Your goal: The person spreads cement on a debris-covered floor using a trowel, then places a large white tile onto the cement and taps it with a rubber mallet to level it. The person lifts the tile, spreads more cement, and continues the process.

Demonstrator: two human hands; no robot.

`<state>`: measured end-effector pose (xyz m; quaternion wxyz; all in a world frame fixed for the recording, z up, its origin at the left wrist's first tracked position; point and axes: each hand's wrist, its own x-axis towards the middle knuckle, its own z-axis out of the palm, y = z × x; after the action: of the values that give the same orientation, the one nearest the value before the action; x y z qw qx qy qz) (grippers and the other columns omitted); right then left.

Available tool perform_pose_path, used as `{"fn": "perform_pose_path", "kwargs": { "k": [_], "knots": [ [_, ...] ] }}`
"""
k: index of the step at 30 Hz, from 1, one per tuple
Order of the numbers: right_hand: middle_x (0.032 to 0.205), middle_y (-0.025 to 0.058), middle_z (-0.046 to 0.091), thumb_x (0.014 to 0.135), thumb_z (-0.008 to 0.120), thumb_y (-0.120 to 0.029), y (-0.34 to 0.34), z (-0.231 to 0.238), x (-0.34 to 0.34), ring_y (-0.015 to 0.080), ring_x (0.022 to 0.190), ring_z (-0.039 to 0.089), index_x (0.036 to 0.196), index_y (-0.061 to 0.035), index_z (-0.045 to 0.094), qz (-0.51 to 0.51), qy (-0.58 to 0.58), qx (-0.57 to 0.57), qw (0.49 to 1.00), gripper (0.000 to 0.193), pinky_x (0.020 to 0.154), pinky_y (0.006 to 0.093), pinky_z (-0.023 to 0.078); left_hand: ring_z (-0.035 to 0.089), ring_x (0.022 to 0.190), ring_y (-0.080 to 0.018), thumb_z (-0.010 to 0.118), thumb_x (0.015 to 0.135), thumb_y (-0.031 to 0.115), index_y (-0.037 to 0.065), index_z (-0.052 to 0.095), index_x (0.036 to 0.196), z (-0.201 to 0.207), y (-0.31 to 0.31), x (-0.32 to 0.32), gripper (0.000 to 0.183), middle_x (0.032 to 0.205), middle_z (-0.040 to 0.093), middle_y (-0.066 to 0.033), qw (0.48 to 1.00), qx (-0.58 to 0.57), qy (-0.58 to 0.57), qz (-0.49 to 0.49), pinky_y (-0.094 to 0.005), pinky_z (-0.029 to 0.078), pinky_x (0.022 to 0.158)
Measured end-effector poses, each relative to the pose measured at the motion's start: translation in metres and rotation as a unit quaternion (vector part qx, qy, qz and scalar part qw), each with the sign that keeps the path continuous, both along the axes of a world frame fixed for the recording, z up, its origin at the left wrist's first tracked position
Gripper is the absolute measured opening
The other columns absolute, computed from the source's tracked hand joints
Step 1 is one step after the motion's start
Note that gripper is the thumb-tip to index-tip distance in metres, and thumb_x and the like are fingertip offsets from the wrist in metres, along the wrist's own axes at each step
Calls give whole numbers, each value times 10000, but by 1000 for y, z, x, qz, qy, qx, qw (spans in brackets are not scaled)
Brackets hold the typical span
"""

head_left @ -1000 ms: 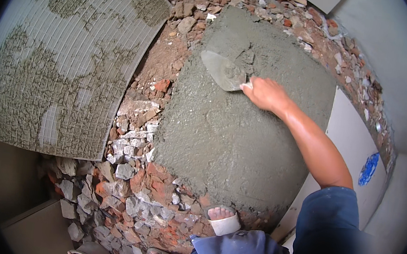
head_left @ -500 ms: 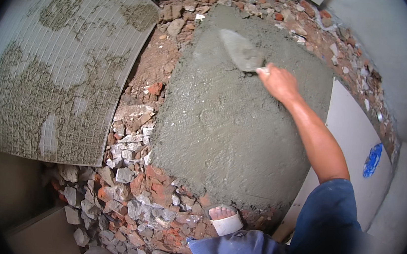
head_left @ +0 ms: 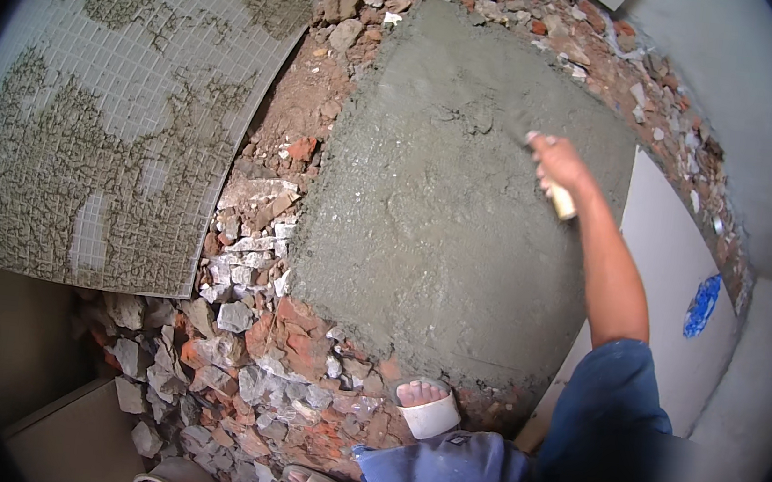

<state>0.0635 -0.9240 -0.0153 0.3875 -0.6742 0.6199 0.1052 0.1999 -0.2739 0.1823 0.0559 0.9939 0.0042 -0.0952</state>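
Note:
My right hand (head_left: 559,165) is closed around the pale handle of a trowel (head_left: 561,203), over the upper right part of a wet grey mortar bed (head_left: 395,242). The trowel's blade is seen nearly edge-on and blends into the grey beyond my fingers, so I cannot tell whether it touches the surface. Most of the bed looks smooth and damp. A rougher, broken patch lies just left of the blade. My left hand does not show.
A large tile panel (head_left: 161,184), its gridded face smeared with mortar, stands at left. Broken brick and stone rubble (head_left: 237,319) surrounds the bed. A pale board (head_left: 668,242) with a blue mark lies at right. My sandalled foot (head_left: 429,410) is by the near edge; a rounded container (head_left: 178,475) is lower left.
My right hand has moved right and slightly down with the trowel. The blade has turned from broad side showing to nearly edge-on, and the handle has swung into sight below the hand.

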Motion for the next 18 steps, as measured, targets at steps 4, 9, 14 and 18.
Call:
{"fn": "perform_pose_path", "kwargs": {
  "k": [4, 9, 14, 18],
  "knots": [
    [789, 120, 593, 970, 476, -475, 75, 4, -12, 200, 658, 605, 993, -9, 594, 168, 62, 23, 983, 481, 626, 390, 514, 444, 1268, -348, 506, 971, 323, 93, 438, 1415, 3, -6, -2, 505, 1379, 474, -207, 1000, -1, 1, -18, -436, 346, 1068],
    [734, 118, 602, 974, 460, -483, 83, 20, -23, 237, 647, 608, 911, -20, 594, 247, 58, -11, 967, 486, 622, 436, 494, 441, 1271, -346, 506, 970, 314, 91, 444, 1410, 17, -5, -12, 498, 1378, 476, -206, 999, 9, -5, -41, -436, 345, 1069],
    [631, 116, 574, 960, 479, -446, 27, -9, 21, 216, 499, 564, 809, 9, 551, 97, -67, -49, 992, 485, 512, 385, 463, 444, 1267, -342, 520, 961, 290, 63, 457, 1392, 26, 6, -16, 491, 1370, 487, -203, 993, -50, -20, -102, -436, 346, 1067],
    [689, 169, 610, 943, 506, -462, 85, -19, 10, 274, 638, 614, 877, 52, 603, 239, -119, -162, 950, 528, 645, 420, 487, 479, 1242, -307, 549, 949, 220, -2, 502, 1318, 33, 22, -30, 432, 1345, 515, -173, 971, -219, 59, -77, -424, 367, 1049]
  ]
}}
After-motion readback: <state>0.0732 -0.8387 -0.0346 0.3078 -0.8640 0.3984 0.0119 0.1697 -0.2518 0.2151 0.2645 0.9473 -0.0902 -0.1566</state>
